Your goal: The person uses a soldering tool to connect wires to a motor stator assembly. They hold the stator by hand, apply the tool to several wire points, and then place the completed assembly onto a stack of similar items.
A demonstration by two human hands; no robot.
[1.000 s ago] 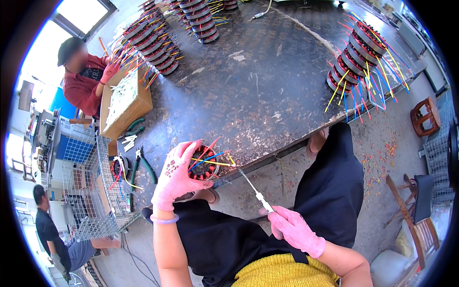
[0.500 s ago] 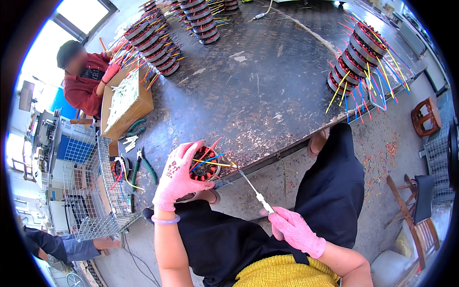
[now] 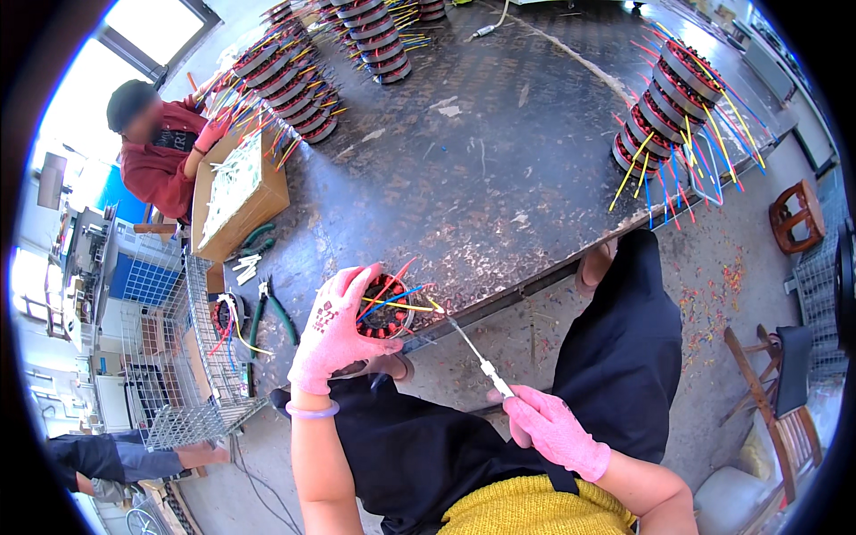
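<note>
My left hand [image 3: 332,328], in a pink glove, is wrapped round the side of a motor stator [image 3: 389,328] with red windings at the near table edge. Red, blue and yellow wires [image 3: 412,301] stick out of the stator to the right. In my right hand [image 3: 555,430], also gloved in pink, is a slender white-handled tool [image 3: 490,370] with a thin rod. Its tip lies close to the yellow wire's end; whether they touch I cannot tell. The tool's exact kind is unclear.
Stacked stators [image 3: 667,111] with loose wires stand at the table's right; more stacks [image 3: 290,85] are at the back left. Pliers [image 3: 275,310], white sleeves [image 3: 248,267], a cardboard box [image 3: 241,209] and a wire basket [image 3: 192,357] lie left. A co-worker [image 3: 160,147] sits beyond the box.
Both hands, the stator and the tool stay nearly in place; the whole view has shifted slightly. The co-worker's hands have moved a little by the box.
</note>
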